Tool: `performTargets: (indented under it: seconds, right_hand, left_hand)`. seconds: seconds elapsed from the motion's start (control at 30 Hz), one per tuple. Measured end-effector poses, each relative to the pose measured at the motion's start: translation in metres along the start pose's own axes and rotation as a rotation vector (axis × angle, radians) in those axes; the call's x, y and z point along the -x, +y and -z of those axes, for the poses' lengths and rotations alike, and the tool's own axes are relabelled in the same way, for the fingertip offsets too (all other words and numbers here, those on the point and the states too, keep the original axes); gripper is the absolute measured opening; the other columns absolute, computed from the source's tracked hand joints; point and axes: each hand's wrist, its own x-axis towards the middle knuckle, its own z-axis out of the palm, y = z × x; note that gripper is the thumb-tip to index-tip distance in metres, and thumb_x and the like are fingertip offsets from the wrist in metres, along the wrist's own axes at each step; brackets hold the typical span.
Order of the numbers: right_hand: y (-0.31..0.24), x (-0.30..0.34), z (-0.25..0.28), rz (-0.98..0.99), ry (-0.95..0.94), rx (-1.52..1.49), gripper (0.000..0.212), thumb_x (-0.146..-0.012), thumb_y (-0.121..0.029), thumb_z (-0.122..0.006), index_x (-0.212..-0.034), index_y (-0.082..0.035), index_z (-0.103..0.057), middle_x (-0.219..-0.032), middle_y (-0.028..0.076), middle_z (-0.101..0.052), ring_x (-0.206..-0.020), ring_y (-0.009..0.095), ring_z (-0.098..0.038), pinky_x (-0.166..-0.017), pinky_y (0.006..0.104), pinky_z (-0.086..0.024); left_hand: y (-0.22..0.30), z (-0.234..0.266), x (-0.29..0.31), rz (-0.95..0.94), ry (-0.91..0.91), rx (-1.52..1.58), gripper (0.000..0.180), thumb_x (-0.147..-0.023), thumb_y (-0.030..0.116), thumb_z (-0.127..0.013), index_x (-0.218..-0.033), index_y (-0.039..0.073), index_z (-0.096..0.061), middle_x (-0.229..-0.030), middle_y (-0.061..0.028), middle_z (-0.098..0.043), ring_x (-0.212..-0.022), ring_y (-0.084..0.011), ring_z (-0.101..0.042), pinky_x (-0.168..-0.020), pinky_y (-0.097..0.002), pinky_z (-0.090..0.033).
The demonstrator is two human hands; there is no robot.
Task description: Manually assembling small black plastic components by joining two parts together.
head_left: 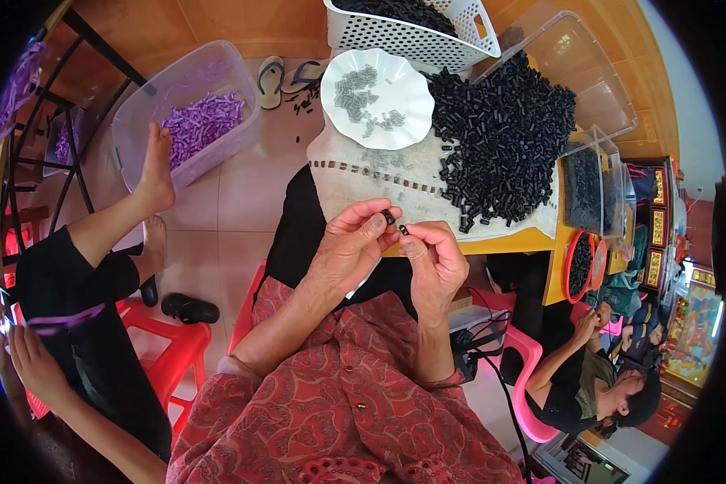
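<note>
My left hand [347,246] pinches a small black plastic piece [388,217] between thumb and fingertips. Close beside it, my right hand [433,262] grips another small black piece [403,230], its end turned toward the first; a slight gap seems to lie between them. Both hands are above the near edge of a whitish cloth [339,189]. On the cloth, a white scalloped plate [415,101] bears many small clear pieces [355,93]. To its right spreads a large heap of short black tube-like pieces [500,137].
A white perforated basket [379,36] of black pieces stands behind the plate. Clear bins [593,73] and a red bowl [571,282] are at the right. On the floor sits a tub [230,73] of purple pieces. People sit on both sides, near a red stool [169,343] and pink chair [526,395].
</note>
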Motion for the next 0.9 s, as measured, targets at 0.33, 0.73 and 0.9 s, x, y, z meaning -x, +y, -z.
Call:
performTargets:
  seconds: [0.33,0.73,0.9]
  right_hand:
    - [-0.0049,-0.0011,-0.003,0.094,0.007,0.225,0.012,-0.08,-0.002,-0.07,-0.09,0.002,-0.065,-0.084,0.008,-0.062,-0.073,0.013,-0.059,-0.065,0.0228,-0.046]
    - [-0.0032,-0.0032,-0.0034,0.136,0.0,0.25,0.011,-0.081,-0.002,-0.07,-0.089,0.002,-0.064,-0.083,0.009,-0.062,-0.071,0.014,-0.06,-0.064,0.0233,-0.047]
    - [-0.0023,-0.0032,-0.0032,0.138,0.002,0.242,0.011,-0.081,-0.002,-0.07,-0.089,0.002,-0.064,-0.082,0.01,-0.062,-0.072,0.014,-0.061,-0.064,0.0235,-0.047]
  left_hand:
    - [-0.002,0.0015,0.0008,-0.01,-0.001,-0.029,0.023,-0.09,0.003,-0.058,-0.113,0.004,-0.062,-0.109,-0.0121,-0.063,-0.101,-0.0191,-0.059,-0.089,-0.0337,-0.05]
    - [-0.0013,-0.001,0.0018,-0.032,-0.041,-0.076,0.023,-0.091,0.002,-0.057,-0.114,0.003,-0.061,-0.109,-0.0126,-0.063,-0.102,-0.0197,-0.058,-0.091,-0.0349,-0.049]
    - [-0.0011,-0.0019,0.0014,-0.051,-0.063,-0.085,0.023,-0.091,0.001,-0.056,-0.113,0.003,-0.062,-0.109,-0.0126,-0.063,-0.102,-0.0196,-0.058,-0.091,-0.0344,-0.049]
